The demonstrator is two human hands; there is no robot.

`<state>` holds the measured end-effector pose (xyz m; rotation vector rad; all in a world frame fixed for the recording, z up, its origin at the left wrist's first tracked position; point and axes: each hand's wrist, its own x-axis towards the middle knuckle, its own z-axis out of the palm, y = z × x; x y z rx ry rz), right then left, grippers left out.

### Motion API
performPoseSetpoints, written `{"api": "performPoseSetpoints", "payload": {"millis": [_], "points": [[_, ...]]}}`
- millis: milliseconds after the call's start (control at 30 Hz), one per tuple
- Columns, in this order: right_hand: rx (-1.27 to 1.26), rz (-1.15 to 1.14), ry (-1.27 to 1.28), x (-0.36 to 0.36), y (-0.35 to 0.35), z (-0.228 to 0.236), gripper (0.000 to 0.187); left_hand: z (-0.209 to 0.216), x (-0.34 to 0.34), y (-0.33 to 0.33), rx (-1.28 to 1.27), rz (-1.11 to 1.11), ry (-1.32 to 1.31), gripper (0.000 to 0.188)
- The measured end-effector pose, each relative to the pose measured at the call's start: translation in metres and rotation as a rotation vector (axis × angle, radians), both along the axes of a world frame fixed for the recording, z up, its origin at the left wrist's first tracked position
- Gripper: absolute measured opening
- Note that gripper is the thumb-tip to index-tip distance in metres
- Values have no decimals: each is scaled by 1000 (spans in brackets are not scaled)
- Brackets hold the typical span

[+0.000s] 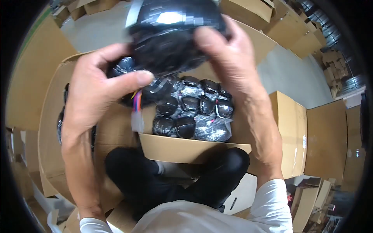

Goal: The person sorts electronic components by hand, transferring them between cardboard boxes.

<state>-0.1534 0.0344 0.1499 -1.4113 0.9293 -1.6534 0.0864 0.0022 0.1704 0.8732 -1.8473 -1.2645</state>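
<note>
My right hand grips a large, glossy black rounded housing, its thumb on the near side; motion blurs the housing. Under it, my left hand is closed around a smaller black piece in see-through wrap, partly hidden by the housing. Coloured wires with a white connector hang down below the left thumb. Whether the two black pieces are joined, I cannot tell. Below my hands, an open cardboard box holds several glossy black rounded parts packed with bubble wrap.
My bent knees flank the near wall of the box. Another large open carton stands on the left, with more dark wrapped parts partly hidden by my left arm. Closed cartons stand on the right, and more boxes lie beyond on the grey floor.
</note>
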Motion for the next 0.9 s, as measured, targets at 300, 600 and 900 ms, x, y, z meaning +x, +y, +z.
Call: {"api": "performPoseSetpoints", "payload": {"millis": [300,600,900], "points": [[1100,93,485,-169,68,-247,58,-110,-72,-17,260,217,48,28],[1584,183,580,-160,130,-410,64,-144,-94,-35,291,194,117,27],[686,207,-88,-74,42,-167,69,-171,-128,-19,505,93,242,29]]}}
